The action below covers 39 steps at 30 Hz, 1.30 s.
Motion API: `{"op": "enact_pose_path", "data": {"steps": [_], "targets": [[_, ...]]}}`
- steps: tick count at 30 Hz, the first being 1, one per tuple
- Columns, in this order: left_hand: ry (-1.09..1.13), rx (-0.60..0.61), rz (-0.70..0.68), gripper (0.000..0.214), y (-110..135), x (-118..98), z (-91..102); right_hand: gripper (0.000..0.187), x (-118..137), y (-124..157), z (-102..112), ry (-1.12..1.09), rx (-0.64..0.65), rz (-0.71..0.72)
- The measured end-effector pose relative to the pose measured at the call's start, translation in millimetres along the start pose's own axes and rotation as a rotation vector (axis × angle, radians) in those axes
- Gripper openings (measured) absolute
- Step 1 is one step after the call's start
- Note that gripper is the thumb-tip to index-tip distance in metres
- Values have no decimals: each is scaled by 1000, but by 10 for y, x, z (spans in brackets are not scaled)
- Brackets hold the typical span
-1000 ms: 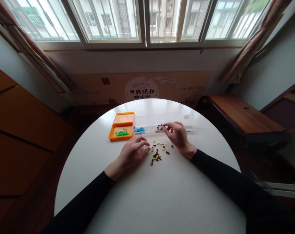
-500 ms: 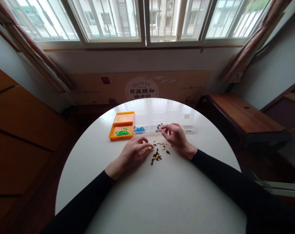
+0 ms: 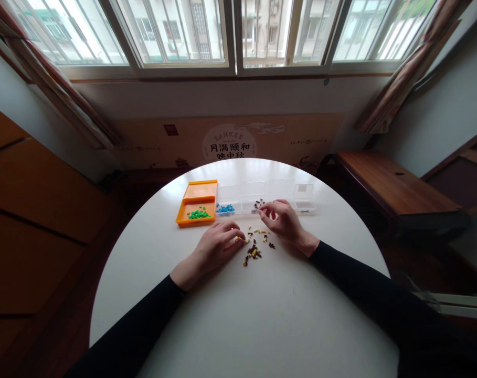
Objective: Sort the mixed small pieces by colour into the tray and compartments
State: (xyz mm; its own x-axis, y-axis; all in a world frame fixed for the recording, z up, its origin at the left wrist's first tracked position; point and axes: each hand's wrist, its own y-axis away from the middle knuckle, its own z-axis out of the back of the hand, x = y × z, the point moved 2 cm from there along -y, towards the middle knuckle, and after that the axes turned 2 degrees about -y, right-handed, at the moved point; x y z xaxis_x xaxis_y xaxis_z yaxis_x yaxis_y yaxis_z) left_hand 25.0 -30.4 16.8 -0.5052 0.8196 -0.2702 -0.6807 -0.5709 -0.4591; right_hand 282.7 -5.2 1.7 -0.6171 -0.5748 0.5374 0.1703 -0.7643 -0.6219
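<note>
Facing an orange tray [image 3: 194, 198] and clear box [image 3: 279, 189] beyond both grips, we had loose beads [image 3: 254, 249] between them: left grip [image 3: 218, 245] touched them, closure unclear; right grip [image 3: 285, 220] pinched shut by the box's dark beads [image 3: 257, 203].

Bright window [image 3: 230, 31] backlight, dim wide-angle-warped edges

L hand [image 3: 218, 244] rests palm down, fingers curled loosely, thumb nr index; grip unclear. R hand [image 3: 286, 223] sits slightly fwd of L, thumb + index tips pinched. Both forearms extended, black sleeves.
</note>
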Motion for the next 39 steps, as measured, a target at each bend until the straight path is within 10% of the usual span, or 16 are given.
{"op": "enact_pose_path", "data": {"steps": [39], "targets": [[99, -221, 46, 4, -13, -43, 25, 10, 258, 54, -73, -227, 230, 399]]}}
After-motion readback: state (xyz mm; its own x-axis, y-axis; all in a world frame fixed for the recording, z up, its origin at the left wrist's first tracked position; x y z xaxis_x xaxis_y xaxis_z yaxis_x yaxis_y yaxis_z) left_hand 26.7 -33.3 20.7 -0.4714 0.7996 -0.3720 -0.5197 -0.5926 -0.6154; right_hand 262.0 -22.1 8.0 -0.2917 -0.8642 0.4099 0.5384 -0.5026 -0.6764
